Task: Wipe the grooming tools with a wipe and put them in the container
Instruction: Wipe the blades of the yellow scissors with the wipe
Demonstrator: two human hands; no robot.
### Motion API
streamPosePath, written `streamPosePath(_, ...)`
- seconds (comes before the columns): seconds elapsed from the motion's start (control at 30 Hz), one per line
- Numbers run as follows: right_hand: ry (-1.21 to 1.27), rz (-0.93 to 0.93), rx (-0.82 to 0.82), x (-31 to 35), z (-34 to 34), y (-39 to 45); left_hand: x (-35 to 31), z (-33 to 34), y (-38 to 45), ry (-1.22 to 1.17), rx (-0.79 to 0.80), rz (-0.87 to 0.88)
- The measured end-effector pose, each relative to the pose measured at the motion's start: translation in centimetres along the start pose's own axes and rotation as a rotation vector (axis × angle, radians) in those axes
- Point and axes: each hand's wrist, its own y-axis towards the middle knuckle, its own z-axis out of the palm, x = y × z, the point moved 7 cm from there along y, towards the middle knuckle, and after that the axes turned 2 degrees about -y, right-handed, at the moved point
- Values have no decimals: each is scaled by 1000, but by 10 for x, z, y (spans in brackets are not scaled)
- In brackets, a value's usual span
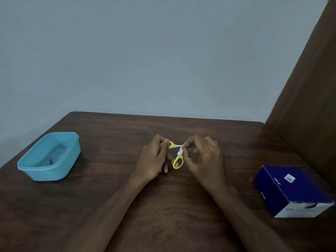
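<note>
Btwn hands, scissors (177,155) splayed, handles left/down

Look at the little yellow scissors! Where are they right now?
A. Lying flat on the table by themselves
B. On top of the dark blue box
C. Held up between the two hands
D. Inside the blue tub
C: the left hand grips one handle of the yellow scissors while the right hand pinches a white wipe on the blades, away from the blue tub.
</note>
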Motion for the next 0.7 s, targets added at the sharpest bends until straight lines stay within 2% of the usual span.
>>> streamPosePath(0.1,154,-3,65,6,1,-2,1,-1,0,-14,-17,-14)
streamPosePath(0.17,292,132,3,3,-3,-1,1,-2,1,-31,-30,-21)
streamPosePath(0.27,359,388,-128,-16,-7,-4,3,-4,2,-54,-52,-44)
streamPosePath(0.33,381,455,-133,-23,-6,-6,4,-4,2,-58,-61,-47)
streamPosePath(0.4,387,381,-85,-17,-5,-5,4,-4,3,-58,-66,-47)
streamPosePath(0.53,257,58,112,9,8,-3,4,-4,3,-52,-58,-41)
streamPosePath(0.7,181,-64,243,14,19,-8,3,-8,2,-65,-107,-53)
